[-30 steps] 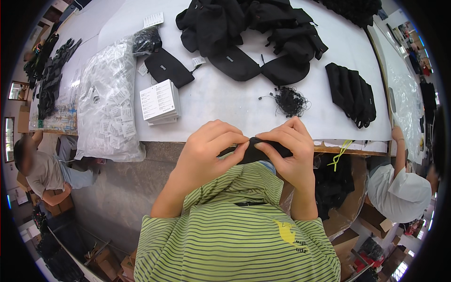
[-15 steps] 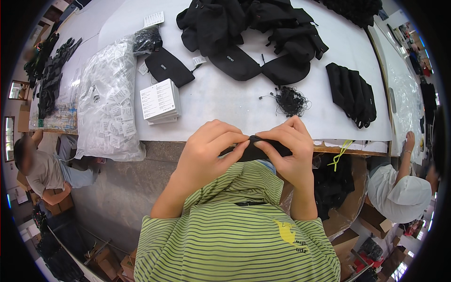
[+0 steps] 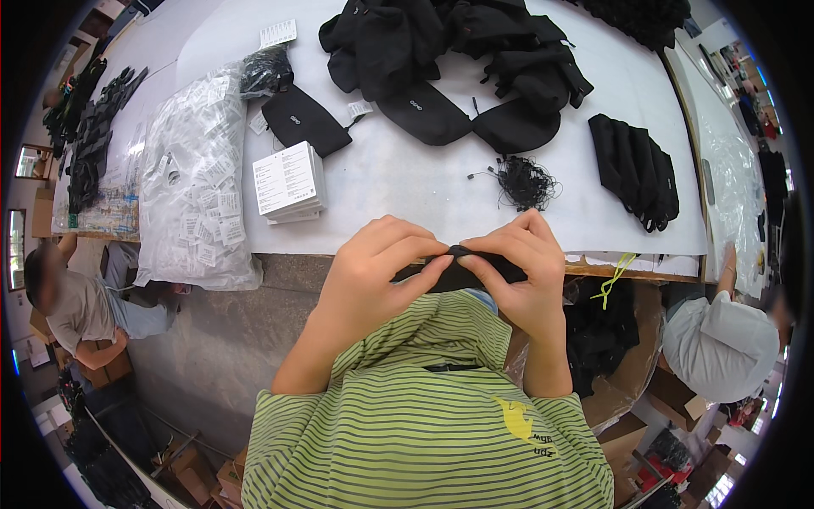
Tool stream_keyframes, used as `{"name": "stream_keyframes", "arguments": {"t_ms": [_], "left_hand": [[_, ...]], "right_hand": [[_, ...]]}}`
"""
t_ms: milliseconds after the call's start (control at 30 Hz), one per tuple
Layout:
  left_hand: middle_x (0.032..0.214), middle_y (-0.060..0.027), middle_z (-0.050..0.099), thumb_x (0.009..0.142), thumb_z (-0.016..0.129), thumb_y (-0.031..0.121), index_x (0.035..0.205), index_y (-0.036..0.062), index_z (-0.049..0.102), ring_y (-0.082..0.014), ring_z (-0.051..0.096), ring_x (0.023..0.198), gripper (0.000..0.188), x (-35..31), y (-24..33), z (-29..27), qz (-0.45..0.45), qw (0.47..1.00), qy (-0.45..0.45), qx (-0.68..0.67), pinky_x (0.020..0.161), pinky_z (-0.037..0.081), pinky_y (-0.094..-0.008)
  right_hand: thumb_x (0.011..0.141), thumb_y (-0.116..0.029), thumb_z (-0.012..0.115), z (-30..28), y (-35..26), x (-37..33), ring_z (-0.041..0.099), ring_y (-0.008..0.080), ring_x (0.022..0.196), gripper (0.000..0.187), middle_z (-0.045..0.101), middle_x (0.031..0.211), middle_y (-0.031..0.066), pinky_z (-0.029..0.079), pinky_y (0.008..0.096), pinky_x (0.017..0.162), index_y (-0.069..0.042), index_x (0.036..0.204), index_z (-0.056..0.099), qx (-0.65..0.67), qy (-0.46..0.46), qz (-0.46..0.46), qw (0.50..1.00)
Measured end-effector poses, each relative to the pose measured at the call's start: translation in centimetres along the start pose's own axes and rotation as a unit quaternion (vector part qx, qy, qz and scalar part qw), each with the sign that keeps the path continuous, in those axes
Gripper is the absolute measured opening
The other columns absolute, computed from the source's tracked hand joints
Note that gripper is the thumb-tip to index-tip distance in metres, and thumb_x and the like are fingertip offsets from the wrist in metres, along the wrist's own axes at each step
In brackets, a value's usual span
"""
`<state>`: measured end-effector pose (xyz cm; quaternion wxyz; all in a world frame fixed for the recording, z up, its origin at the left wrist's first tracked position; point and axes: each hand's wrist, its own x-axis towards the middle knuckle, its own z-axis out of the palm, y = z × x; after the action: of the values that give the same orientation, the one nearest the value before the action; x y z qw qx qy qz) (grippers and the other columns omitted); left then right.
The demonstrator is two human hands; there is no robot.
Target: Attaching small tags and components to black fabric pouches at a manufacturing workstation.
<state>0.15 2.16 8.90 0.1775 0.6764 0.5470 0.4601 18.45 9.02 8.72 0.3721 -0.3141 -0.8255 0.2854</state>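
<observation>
In front of my chest, at the table's near edge, both hands pinch the upper edge of a black fabric pouch (image 3: 456, 278). My left hand (image 3: 366, 270) is closed, thumb and forefinger on the edge. Close beside it, my right hand (image 3: 527, 273) grips the same edge with its thumb and fingers. The pouch's lower part is partly hidden behind my hands. Past my right hand, a tangle of thin black tag strings (image 3: 524, 183) lies on the table. A stack of white printed cards (image 3: 288, 182) stands beyond my left hand.
The white table (image 3: 407, 195) carries a heap of black pouches (image 3: 381, 51), a flat pouch (image 3: 303, 121), a row of folded ones (image 3: 632, 170) and a clear bag of labels (image 3: 199, 195). An open carton (image 3: 640, 339) stands below at right. People work at left (image 3: 89, 297) and right (image 3: 721, 348).
My hands and the pouch stay almost still. At the right, the other person's head and arm have shifted slightly.
</observation>
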Motion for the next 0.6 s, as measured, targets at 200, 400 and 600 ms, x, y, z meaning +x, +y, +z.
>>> {"name": "stream_keyframes", "arguments": {"t_ms": [200, 400, 600], "left_hand": [[0.081, -0.0064, 0.064, 0.073, 0.071, 0.0, 0.083, 0.0026, 0.066, -0.019, 0.059, 0.071, 0.011, -0.06, -0.07, 0.27, -0.029, 0.998, 0.02, -0.05, 0.058, 0.051, -0.0274], [0.08, -0.0065, 0.067, 0.072, 0.071, -0.003, 0.082, 0.0009, 0.068, -0.0171, 0.062, 0.072, 0.011, -0.13, -0.02, 0.26, -0.043, 0.999, 0.013, -0.028, 0.061, 0.048, -0.0265], [0.082, -0.0067, 0.067, 0.073, 0.072, -0.001, 0.084, 0.0013, 0.068, -0.0184, 0.062, 0.072, 0.013, -0.04, -0.21, 0.12, -0.02, 1.0, 0.009, -0.005, 0.063, 0.048, -0.0276]], "right_hand": [[0.065, -0.008, 0.079, 0.04, 0.05, 0.13, 0.048, 0.0187, 0.067, 0.019, 0.064, 0.07, 0.0003, 0.041, 0.0278, 0.059, -0.008, 0.082, 0.072, 0.023, -0.008, 0.009, 1.0], [0.065, -0.008, 0.079, 0.04, 0.33, 0.09, 0.048, 0.0187, 0.068, 0.019, 0.065, 0.072, 0.0003, 0.041, 0.0279, 0.059, -0.007, 0.083, 0.072, 0.029, -0.012, 0.025, 0.999], [0.066, -0.008, 0.079, 0.15, 0.38, 0.11, 0.048, 0.0187, 0.068, 0.018, 0.065, 0.072, 0.0002, 0.041, 0.028, 0.059, -0.007, 0.082, 0.072, 0.029, -0.017, 0.02, 0.999]]}}
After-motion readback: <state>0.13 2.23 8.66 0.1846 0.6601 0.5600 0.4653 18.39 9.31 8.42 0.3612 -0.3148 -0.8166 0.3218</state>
